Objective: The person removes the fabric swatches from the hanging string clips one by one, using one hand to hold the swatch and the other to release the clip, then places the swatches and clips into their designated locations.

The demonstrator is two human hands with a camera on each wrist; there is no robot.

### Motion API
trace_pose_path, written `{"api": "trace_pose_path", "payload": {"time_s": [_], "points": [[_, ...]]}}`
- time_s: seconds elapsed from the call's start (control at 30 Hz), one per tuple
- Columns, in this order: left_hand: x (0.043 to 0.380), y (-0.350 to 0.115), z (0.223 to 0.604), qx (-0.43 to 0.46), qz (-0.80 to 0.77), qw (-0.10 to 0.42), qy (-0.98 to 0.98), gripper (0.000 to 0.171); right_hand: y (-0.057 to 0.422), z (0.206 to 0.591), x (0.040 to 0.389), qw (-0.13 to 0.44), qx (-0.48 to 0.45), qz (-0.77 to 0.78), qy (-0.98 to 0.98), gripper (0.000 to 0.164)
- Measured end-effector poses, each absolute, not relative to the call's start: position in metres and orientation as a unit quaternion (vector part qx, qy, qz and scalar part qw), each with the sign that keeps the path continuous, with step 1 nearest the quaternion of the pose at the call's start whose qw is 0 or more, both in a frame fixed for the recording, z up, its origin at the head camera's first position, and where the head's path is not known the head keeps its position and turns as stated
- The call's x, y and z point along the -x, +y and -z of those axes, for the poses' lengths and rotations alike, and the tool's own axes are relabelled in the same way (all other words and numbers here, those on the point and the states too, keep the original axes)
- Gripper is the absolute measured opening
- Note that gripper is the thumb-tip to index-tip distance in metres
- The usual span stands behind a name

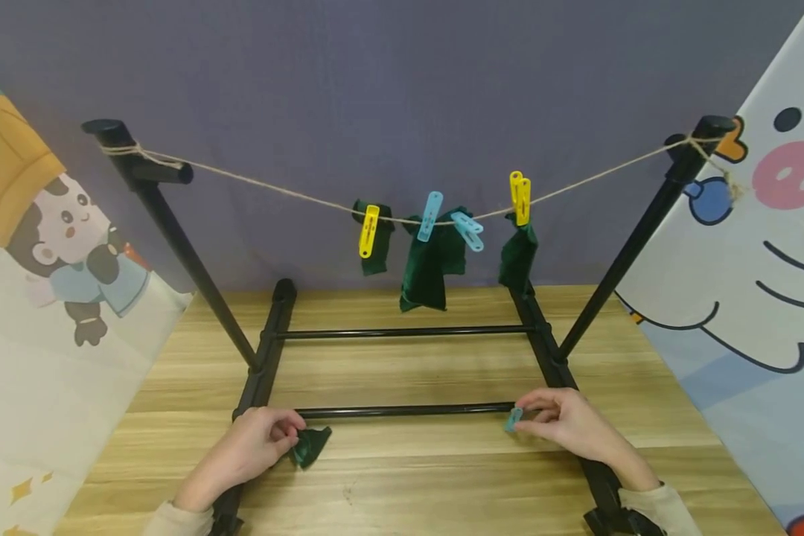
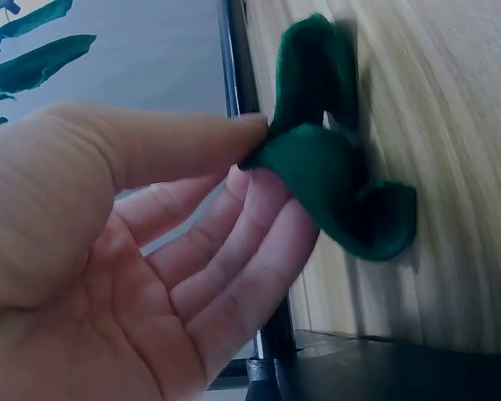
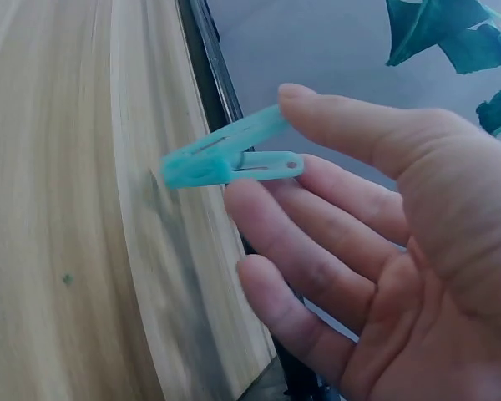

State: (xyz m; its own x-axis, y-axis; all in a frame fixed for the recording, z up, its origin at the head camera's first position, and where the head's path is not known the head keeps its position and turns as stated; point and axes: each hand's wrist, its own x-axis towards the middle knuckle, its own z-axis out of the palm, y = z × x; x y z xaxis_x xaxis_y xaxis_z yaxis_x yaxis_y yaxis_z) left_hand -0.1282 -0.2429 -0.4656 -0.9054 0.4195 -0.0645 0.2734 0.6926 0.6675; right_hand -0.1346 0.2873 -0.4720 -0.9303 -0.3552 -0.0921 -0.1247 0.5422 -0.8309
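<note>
Between thumb and fingers, my left hand [image 1: 257,447] pinches a small dark green cloth [image 1: 311,447]. In the left wrist view the cloth [image 2: 334,184] droops in folds from the fingertips, close over the wood. My right hand [image 1: 569,420] holds a light blue clothespin [image 1: 513,419] by its handle end. The right wrist view shows this clothespin [image 3: 225,159] with its handles spread and its tip pointing away from the palm. Dark green cloths hang on a string [image 1: 261,182], with yellow clothespins [image 1: 369,231] and blue clothespins [image 1: 430,216] on them.
A black pipe frame [image 1: 201,268] stands on the wooden table [image 1: 409,476]. Its two slanting posts carry the string, and two crossbars [image 1: 402,410] run low between the sides. Behind rises a grey panel [image 1: 402,97], with cartoon-printed panels [image 1: 744,260] at the sides.
</note>
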Motion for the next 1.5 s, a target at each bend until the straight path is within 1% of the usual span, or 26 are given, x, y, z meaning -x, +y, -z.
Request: {"api": "trace_pose_path", "payload": {"time_s": [0.13, 0.33, 0.57, 0.7, 0.87, 0.97, 1.07, 1.27, 1.5], "points": [[0.128, -0.243, 0.467, -0.182, -0.335, 0.101, 0.919, 0.012, 0.290, 0.472, 0.134, 0.154, 0.156, 0.466, 0.857, 0.037], [0.126, -0.243, 0.468, -0.182, -0.329, 0.106, 0.920, 0.010, 0.297, 0.474, 0.133, 0.156, 0.187, 0.477, 0.844, 0.030], [0.126, -0.243, 0.470, -0.174, -0.310, 0.124, 0.926, 0.013, 0.305, 0.472, 0.134, 0.175, 0.168, 0.470, 0.849, 0.028], [0.126, -0.243, 0.472, -0.177, -0.305, 0.141, 0.925, 0.014, 0.304, 0.472, 0.136, 0.173, 0.150, 0.439, 0.869, 0.031], [0.128, -0.243, 0.474, -0.177, -0.315, 0.156, 0.919, 0.004, 0.298, 0.473, 0.136, 0.167, 0.137, 0.387, 0.896, 0.032], [0.128, -0.243, 0.475, -0.170, -0.319, 0.164, 0.918, 0.008, 0.295, 0.474, 0.135, 0.164, 0.131, 0.365, 0.907, 0.032], [0.127, -0.243, 0.474, -0.165, -0.316, 0.162, 0.920, 0.013, 0.291, 0.474, 0.134, 0.166, 0.125, 0.357, 0.911, 0.036], [0.126, -0.238, 0.473, -0.150, -0.308, 0.157, 0.926, 0.014, 0.288, 0.477, 0.133, 0.167, 0.127, 0.322, 0.923, 0.042], [0.124, -0.238, 0.473, -0.135, -0.298, 0.154, 0.932, 0.007, 0.286, 0.479, 0.131, 0.148, 0.142, 0.308, 0.929, 0.041]]}}
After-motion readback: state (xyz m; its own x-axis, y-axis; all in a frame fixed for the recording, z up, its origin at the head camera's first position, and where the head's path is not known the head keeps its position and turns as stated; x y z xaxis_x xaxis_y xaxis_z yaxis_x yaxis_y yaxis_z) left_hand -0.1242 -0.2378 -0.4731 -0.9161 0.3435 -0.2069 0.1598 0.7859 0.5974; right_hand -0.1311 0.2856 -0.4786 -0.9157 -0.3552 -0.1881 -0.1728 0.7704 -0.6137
